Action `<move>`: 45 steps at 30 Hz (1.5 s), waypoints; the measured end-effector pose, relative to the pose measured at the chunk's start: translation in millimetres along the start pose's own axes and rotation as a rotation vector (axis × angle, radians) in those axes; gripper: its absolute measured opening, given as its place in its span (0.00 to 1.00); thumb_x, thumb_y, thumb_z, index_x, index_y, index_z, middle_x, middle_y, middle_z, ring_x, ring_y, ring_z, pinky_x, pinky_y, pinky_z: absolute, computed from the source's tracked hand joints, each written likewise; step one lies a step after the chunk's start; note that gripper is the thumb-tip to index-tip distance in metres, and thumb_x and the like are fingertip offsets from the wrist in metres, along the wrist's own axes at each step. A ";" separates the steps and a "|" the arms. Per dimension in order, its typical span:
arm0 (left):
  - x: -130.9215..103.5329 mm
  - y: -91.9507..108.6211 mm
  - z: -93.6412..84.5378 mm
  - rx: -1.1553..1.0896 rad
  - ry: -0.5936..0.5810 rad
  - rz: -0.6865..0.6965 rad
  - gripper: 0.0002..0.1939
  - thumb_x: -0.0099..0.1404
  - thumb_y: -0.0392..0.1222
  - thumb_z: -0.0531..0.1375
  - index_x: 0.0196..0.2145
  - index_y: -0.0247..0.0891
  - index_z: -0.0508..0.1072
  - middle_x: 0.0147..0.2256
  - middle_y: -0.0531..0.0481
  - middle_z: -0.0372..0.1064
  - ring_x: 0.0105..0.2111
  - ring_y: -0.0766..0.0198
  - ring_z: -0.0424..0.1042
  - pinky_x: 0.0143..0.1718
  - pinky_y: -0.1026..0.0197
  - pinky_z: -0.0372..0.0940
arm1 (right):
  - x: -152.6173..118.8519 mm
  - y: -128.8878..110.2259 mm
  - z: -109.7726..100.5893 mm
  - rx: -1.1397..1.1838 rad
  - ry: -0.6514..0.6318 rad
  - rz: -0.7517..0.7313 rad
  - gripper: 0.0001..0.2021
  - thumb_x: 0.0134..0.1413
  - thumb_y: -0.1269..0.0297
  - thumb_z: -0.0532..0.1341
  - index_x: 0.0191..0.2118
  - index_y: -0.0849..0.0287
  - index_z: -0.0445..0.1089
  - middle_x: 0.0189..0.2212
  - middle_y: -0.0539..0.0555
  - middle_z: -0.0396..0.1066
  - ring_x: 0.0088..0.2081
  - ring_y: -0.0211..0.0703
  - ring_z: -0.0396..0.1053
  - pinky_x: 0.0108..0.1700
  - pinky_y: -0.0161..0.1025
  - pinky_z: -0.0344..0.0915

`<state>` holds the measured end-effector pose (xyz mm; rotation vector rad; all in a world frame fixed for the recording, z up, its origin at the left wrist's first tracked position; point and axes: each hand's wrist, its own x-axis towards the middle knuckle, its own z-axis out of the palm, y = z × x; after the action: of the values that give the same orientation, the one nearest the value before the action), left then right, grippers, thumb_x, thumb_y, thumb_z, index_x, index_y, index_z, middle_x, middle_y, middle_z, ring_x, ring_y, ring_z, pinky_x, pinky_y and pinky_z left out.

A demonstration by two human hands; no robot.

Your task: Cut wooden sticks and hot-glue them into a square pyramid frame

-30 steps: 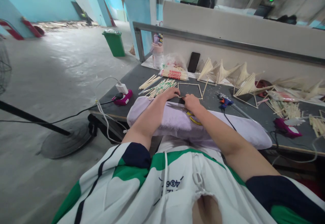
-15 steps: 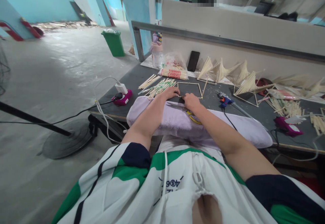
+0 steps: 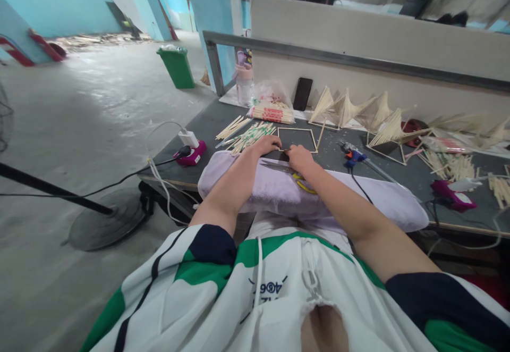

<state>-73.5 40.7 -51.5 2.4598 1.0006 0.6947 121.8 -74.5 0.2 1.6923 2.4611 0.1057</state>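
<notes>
A square frame of thin wooden sticks (image 3: 295, 129) lies on the dark tabletop, with one more stick (image 3: 321, 135) rising at its right corner. My left hand (image 3: 269, 143) is closed at the frame's near left corner, fingertips on the stick there. My right hand (image 3: 300, 158) pinches the near side, a short way to the right. The fingers partly hide that side. Just below the hands, scissors with yellow handles (image 3: 303, 184) rest on a lilac cloth pad (image 3: 263, 192), partly under my right wrist. A blue glue gun (image 3: 354, 157) lies to the right.
Loose sticks (image 3: 255, 135) lie left of the frame, with a bagged bundle (image 3: 273, 112) behind. A phone (image 3: 303, 94) leans on the partition. Stick models with fanned strands (image 3: 346, 108) stand at the back right. Purple power sockets (image 3: 192, 154) and cables sit at the left edge.
The view has shifted very slightly. Both hands stay at the near side of the frame, with hardly any visible movement.
</notes>
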 end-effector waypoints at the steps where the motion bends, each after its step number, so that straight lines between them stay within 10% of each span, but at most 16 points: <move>1: 0.0 -0.4 0.4 0.002 0.004 -0.001 0.06 0.61 0.33 0.65 0.35 0.38 0.83 0.41 0.48 0.82 0.47 0.58 0.79 0.56 0.58 0.70 | 0.0 0.0 0.1 0.001 0.002 0.000 0.25 0.75 0.69 0.47 0.66 0.57 0.74 0.59 0.66 0.72 0.59 0.59 0.69 0.55 0.47 0.71; 25: -2.2 3.7 -1.8 0.046 0.004 0.007 0.10 0.66 0.41 0.60 0.34 0.38 0.82 0.41 0.45 0.81 0.45 0.55 0.78 0.55 0.55 0.71 | 13.2 10.9 10.5 0.170 0.079 -0.030 0.26 0.69 0.72 0.53 0.66 0.52 0.75 0.57 0.64 0.77 0.57 0.60 0.74 0.54 0.49 0.73; 31: -4.2 6.5 0.4 0.059 0.034 -0.030 0.12 0.67 0.42 0.59 0.36 0.38 0.82 0.42 0.45 0.82 0.47 0.55 0.78 0.57 0.54 0.71 | -1.3 40.8 21.5 0.286 0.283 -0.010 0.26 0.67 0.76 0.50 0.63 0.58 0.75 0.64 0.61 0.73 0.63 0.50 0.70 0.62 0.42 0.67; 35: -6.6 7.1 -2.1 0.038 0.028 -0.032 0.13 0.67 0.43 0.59 0.37 0.38 0.83 0.45 0.44 0.82 0.48 0.55 0.79 0.57 0.54 0.71 | -10.7 87.1 37.4 0.441 0.513 0.279 0.20 0.60 0.76 0.53 0.52 0.61 0.77 0.53 0.65 0.77 0.55 0.53 0.73 0.58 0.45 0.68; 45: -11.4 13.5 -4.2 -0.015 -0.019 -0.039 0.08 0.61 0.42 0.65 0.36 0.39 0.84 0.45 0.46 0.83 0.49 0.54 0.80 0.60 0.53 0.70 | 6.4 120.1 57.9 0.545 0.276 0.401 0.14 0.61 0.63 0.64 0.50 0.53 0.82 0.53 0.57 0.82 0.56 0.56 0.75 0.57 0.52 0.69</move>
<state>-75.8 24.1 -44.5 2.4230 1.0294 0.6633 239.9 -26.9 -40.1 2.5401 2.4388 -0.3423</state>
